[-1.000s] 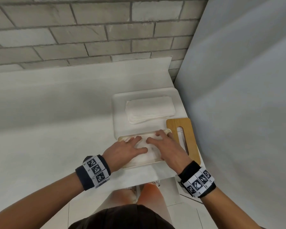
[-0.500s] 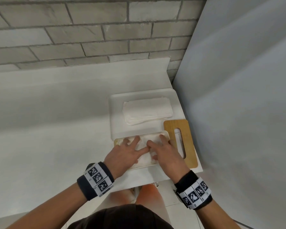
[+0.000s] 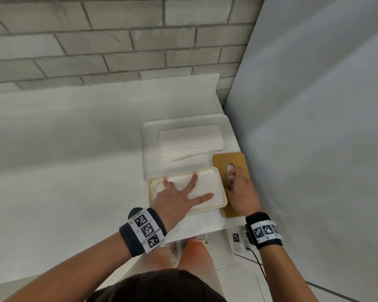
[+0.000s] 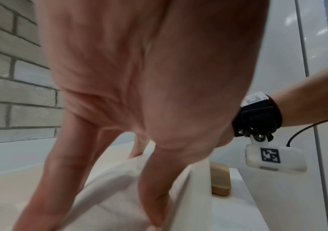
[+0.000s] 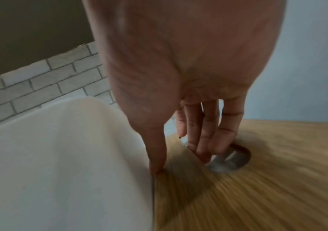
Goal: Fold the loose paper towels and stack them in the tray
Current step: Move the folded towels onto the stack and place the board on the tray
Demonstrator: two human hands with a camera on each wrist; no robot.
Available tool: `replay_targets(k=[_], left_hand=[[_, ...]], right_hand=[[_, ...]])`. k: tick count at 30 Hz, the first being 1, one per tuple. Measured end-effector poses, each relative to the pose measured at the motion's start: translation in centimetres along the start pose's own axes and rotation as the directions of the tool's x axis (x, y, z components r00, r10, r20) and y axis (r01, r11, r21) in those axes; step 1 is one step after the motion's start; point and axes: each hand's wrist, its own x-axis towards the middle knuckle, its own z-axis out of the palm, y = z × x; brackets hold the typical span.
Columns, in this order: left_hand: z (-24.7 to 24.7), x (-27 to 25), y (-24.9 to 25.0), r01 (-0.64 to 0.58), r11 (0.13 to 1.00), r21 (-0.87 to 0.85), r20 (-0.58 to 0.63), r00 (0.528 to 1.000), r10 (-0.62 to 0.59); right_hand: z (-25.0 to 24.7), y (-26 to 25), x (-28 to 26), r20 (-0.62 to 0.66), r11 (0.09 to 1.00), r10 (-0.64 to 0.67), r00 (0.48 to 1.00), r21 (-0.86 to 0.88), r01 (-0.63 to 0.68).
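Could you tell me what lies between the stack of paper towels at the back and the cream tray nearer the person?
Nothing: in the head view only a bare strip of the white mat separates the stack of paper towels from the cream tray.

A grey brick wall [image 3: 96, 40] rises behind the white counter [image 3: 63, 160].

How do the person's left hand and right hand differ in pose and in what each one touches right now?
The left hand lies flat with fingers spread, pressing the folded paper towels in the cream tray; the right hand is curled beside the tray on the wooden lid. The left hand grips nothing, while the right hand's fingers hook into the lid's slot and its thumb meets the lid's edge. Both wear marker wristbands.
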Motion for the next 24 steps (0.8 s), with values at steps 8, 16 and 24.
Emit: replay_targets(k=[8,16,24], left_hand=[[0.4,-2.2,-1.7,0.008,1.0,0.008,-0.085,0.996,-0.007],[4.0,-7.4,-7.0,0.045,0.946,-0.322,-0.536,0.815,-0.222],[4.0,-9.2,-9.5,-0.041,0.69,-0.723,-0.408,0.83,-0.379]], right_hand=[[-4.5,-0.2,-0.6,-0.074,0.989,-0.143,0.987,0.038,0.146],[-4.5,-8.2,-6.9,0.064,0.712,-0.632,0.772,-0.346,0.612],[1.9,-10.4,-7.2,0.343,0.6,-0.616,0.709,-0.379,0.704]])
